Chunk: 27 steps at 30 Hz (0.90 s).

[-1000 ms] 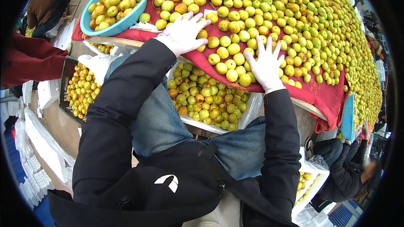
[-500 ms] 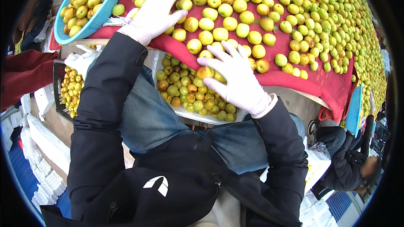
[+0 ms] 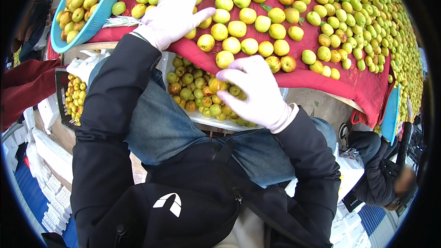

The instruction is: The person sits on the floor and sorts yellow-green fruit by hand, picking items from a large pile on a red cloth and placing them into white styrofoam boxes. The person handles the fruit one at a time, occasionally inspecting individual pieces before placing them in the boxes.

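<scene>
Over the near left part of a red cloth [image 3: 301, 80], my left hand [image 3: 171, 16], in a white glove, lies open and spread on green-yellow jujubes [image 3: 237, 28]. My gloved right hand [image 3: 257, 94] hovers at the cloth's near edge, fingers curved and thumb apart. By its fingertips is an orange-brown jujube [image 3: 218, 86], above a white box [image 3: 202, 118] of jujubes below the table edge between my knees. No grip on that fruit shows. The right palm's underside is hidden.
A blue basket [image 3: 98, 20] of jujubes stands at the far left, a dark crate [image 3: 62, 92] of them lower down. Dense jujubes cover the cloth's right side. Another blue basket [image 3: 392, 115] is at the right edge, near another person [image 3: 383, 170].
My right hand has moved slightly down at the cloth edge, its fingers now more curled. Several jujubes near it have shifted. My left hand stays spread, with slight movement.
</scene>
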### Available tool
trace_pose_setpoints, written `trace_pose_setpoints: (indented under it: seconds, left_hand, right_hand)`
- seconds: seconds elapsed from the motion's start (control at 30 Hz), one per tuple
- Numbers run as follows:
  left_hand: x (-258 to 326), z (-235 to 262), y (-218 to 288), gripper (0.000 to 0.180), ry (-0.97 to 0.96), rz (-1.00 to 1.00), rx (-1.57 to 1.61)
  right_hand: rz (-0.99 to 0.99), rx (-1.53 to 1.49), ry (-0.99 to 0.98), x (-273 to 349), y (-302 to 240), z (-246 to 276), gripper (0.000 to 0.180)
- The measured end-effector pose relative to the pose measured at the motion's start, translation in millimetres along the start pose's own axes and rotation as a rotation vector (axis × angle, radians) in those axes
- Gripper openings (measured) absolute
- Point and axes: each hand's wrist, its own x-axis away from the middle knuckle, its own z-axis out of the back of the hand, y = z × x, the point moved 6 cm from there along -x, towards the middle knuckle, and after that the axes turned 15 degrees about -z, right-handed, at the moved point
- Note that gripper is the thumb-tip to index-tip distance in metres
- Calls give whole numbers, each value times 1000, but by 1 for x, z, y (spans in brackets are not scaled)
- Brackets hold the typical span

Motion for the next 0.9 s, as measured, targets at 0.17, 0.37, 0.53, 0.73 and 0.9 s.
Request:
trace_pose_setpoints:
  seconds: [0.17, 0.37, 0.53, 0.73, 0.9]
  left_hand:
    - [4, 0, 3, 62, -6, -41, 94]
    - [0, 17, -1, 47, 121, 79, 266]
    - [-16, 3, 48, 33, 23, -242, 229]
    - [-17, -22, 52, 41, -58, -261, 257]
    - [-21, -31, 55, 43, 15, -342, 215]
  right_hand:
    - [29, 108, 247, -20, 26, 43, 25]
    - [-253, 472, 282, -47, 97, 57, 31]
    - [-349, 330, 284, -46, 96, 60, 36]
    - [-426, 99, 280, -38, 85, 70, 45]
    - [-365, 104, 310, -38, 82, 67, 47]
